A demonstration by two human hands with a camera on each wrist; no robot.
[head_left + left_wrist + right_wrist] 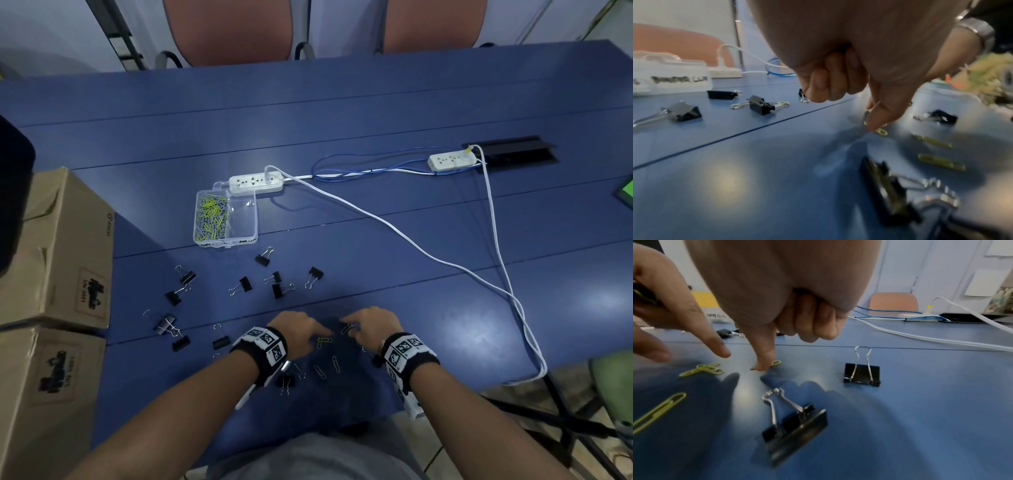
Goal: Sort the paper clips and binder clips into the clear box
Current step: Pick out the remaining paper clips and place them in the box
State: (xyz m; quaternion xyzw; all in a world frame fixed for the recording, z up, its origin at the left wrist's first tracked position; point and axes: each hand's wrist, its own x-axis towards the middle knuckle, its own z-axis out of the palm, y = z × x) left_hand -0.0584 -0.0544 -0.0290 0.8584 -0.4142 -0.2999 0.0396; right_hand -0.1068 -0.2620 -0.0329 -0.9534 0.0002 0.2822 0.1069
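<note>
The clear box (pixel 244 219) stands mid-table, its left compartment full of yellow-green and blue paper clips (pixel 210 216). Black binder clips (pixel 245 283) lie scattered in front of it. Both hands work at the near edge. My left hand (pixel 301 334) holds thumb and forefinger (pixel 721 350) spread just above two crossed yellow-green clips (pixel 323 341) (pixel 701 369), other fingers curled. My right hand (pixel 366 327) pinches down on one yellow-green paper clip (pixel 346 329) (pixel 775 363) against the table. Loose paper clips (pixel 336 364) lie nearer me.
Two cardboard boxes (pixel 58 260) stand along the left edge. Behind the clear box lies a white power strip (pixel 255 181), whose white cable (pixel 411 246) runs across to the right front edge. Two binder clips (pixel 862 374) (pixel 795 426) lie right of my right hand.
</note>
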